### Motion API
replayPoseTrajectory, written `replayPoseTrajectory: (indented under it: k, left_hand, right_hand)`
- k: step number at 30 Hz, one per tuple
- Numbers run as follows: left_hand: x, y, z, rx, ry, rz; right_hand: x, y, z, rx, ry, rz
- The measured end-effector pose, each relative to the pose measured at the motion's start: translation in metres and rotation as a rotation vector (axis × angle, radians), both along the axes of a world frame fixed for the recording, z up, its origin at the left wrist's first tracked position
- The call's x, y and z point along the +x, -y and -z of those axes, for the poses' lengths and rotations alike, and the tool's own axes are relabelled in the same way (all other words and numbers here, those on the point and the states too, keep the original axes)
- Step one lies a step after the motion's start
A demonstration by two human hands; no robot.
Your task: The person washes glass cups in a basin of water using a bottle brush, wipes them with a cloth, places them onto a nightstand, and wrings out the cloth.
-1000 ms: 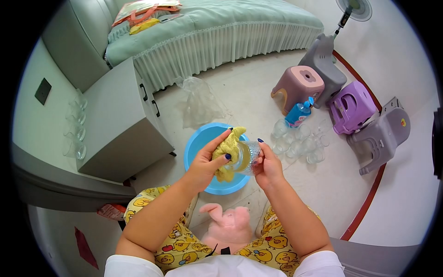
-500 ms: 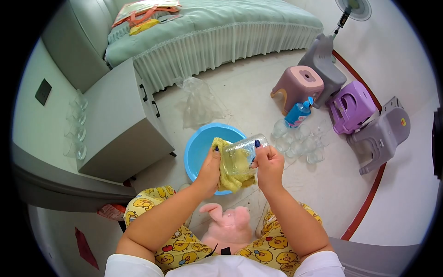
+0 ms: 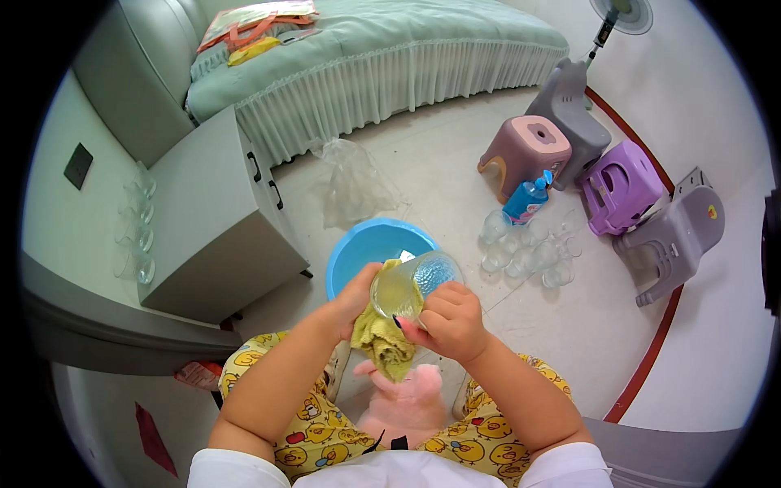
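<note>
A clear glass cup [image 3: 396, 291] with a dimpled lower wall is held tilted over the near side of a blue basin [image 3: 346, 254]. My right hand [image 3: 452, 322] is closed around the cup's right side, its thumb near the rim. Bunched in my left hand [image 3: 355, 300] is a yellow-green cloth [image 3: 382, 342], pressed against the cup's left side and hanging below it. The left fingers are mostly hidden behind the cloth and cup. Something small and white shows inside the basin behind the cup.
Several glass cups [image 3: 521, 250] stand on the floor at right, beside a blue pump bottle [image 3: 528, 200] and a pink-brown stool [image 3: 533, 145]. More glasses [image 3: 140, 236] line the grey cabinet [image 3: 207, 236]. A plastic bag [image 3: 354, 187] lies beyond the basin; a pink plush toy [image 3: 403, 403] sits between my legs.
The cup has turned from lying sideways to a tilt with its rim toward me. My right hand has rotated and lowered slightly, and the cloth now hangs lower.
</note>
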State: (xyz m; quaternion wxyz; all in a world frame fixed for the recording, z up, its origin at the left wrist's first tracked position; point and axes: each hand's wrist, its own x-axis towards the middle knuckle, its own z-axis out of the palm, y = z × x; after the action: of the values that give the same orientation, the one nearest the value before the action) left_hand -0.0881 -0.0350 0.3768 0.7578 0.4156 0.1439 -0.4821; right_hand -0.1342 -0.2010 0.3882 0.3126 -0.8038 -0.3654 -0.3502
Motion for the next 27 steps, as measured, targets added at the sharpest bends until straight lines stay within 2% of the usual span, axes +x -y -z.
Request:
replayPoseTrajectory:
  k: [1, 3, 10, 12, 13, 15, 19, 21, 23, 24, 26, 27]
  left_hand:
    - [0.001, 0.001, -0.002, 0.000, 0.003, 0.002]
    - [0.001, 0.002, -0.007, 0.243, 0.117, 0.014]
    - [0.003, -0.004, 0.019, 0.373, 0.186, 0.201]
    - [-0.004, 0.001, 0.021, 0.511, 0.613, 0.234]
    - [-0.007, 0.002, 0.025, 0.510, 0.610, 0.232]
    - [-0.009, 0.006, 0.030, 0.275, 0.375, -0.020]
    - [-0.011, 0.011, 0.017, 0.200, 0.361, -0.092]
    - [-0.012, 0.011, 0.016, 0.131, 0.266, -0.121]
    - [-0.013, 0.011, 0.011, 0.085, 0.240, -0.113]
    - [-0.013, 0.011, 0.009, 0.037, 0.216, -0.106]
    - [-0.012, 0.011, 0.013, 0.010, 0.166, -0.102]
    - [-0.011, 0.010, 0.016, -0.017, 0.115, -0.098]
  right_hand:
    - [0.001, -0.001, 0.002, 0.007, 0.016, -0.023]
    - [0.001, -0.003, 0.008, 0.013, 0.032, -0.046]
    - [-0.007, -0.008, 0.024, -0.171, 0.035, -0.067]
    - [-0.007, -0.009, 0.026, -0.216, 0.018, -0.063]
    - [-0.006, -0.009, 0.025, -0.203, 0.005, -0.062]
    - [-0.007, -0.008, 0.023, -0.190, -0.008, -0.064]
    - [-0.005, -0.004, 0.016, -0.075, -0.150, -0.052]
    - [-0.006, -0.003, 0.012, -0.029, -0.214, -0.052]
    - [-0.004, -0.002, 0.009, 0.154, -0.415, -0.101]
    - [-0.005, 0.000, 0.008, 0.155, -0.414, -0.099]
    - [-0.007, 0.004, 0.006, 0.357, -0.763, -0.122]
    - [-0.007, 0.005, 0.005, 0.357, -0.762, -0.121]
